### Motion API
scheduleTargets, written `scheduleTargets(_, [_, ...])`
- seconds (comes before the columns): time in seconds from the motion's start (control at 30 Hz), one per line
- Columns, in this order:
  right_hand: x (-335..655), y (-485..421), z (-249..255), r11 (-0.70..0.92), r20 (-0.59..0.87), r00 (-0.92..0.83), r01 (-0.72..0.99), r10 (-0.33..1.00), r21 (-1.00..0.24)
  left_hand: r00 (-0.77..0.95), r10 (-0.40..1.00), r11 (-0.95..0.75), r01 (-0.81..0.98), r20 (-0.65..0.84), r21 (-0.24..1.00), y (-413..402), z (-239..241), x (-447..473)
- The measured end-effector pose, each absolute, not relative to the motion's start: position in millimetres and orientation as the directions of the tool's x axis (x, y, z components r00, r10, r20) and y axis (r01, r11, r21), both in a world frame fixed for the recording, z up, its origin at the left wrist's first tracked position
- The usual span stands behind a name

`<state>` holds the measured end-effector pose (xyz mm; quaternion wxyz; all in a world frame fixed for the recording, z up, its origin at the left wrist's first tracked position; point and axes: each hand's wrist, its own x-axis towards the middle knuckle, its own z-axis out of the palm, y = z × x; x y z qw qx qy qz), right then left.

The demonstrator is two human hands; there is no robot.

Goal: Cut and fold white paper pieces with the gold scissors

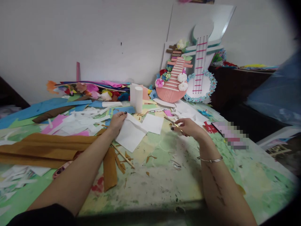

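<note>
My left hand (118,123) pinches the upper left corner of a folded white paper sheet (131,135), which slants over the table. A smaller white paper square (153,123) lies against its right side. My right hand (187,127) is closed round the gold handles of a pair of scissors (176,125), whose blades point left toward the square without touching it. Just behind the papers stands a white paper roll (139,99), upright. Below my left wrist a thin wooden stick (122,155) rests beside brown crepe paper strips (110,171).
Brown crepe paper (47,146) and white scraps (75,121) spread across the left. Paper instruments, one pink (172,89) and one white with blue flowers (199,81), lean at the back wall. A partly blurred-out flat object (231,135) lies near the table's right edge.
</note>
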<state>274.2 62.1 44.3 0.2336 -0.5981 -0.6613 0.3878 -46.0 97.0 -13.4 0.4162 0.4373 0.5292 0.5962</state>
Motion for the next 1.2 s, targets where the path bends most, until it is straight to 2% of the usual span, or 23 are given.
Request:
scheduleTargets(0.1, [263, 59, 44, 0.1, 0.034, -0.332, 0.183, 0.943, -0.978, -0.249, 0.967, -0.114, -0.208, 0.06, 0.971, 92, -1, -44])
scheduleTargets(0.2, [238, 51, 38, 0.102, 0.168, -0.471, -0.163, 0.866, -0.981, -0.238, 0.971, -0.113, -0.427, 0.008, 0.897, 87, 13, -43])
scheduleTargets(0.27, [220, 43, 33, 0.009, 0.178, -0.582, -0.281, 0.794, -0.96, -0.249, 0.969, -0.113, -0.486, -0.013, 0.867, 83, 21, -43])
scheduleTargets(0.37, [205, 33, 30, -0.101, 0.128, -0.753, -0.251, 0.646, -0.963, -0.265, 0.964, -0.128, -0.512, -0.014, 0.849, 81, 29, -46])
scheduleTargets(0.5, [203, 29, 27, -0.061, 0.124, -0.855, -0.179, 0.504, -0.982, -0.218, 0.976, -0.105, -0.537, -0.018, 0.837, 81, 32, -50])
scheduleTargets(0.73, [208, 37, 18, -0.045, 0.069, -0.863, -0.105, 0.5, -0.994, -0.153, 0.988, -0.085, -0.523, 0.004, 0.848, 78, 36, -46])
scheduleTargets(0.93, [209, 36, 21, -0.04, 0.118, -0.863, -0.157, 0.492, -0.987, -0.09, 0.991, -0.126, -0.454, 0.096, 0.882, 70, 41, -38])
scheduleTargets(1.2, [210, 37, 22, 0.009, 0.162, -0.836, -0.185, 0.524, -0.983, 0.01, 0.987, -0.14, -0.459, 0.162, 0.877, 66, 41, -37])
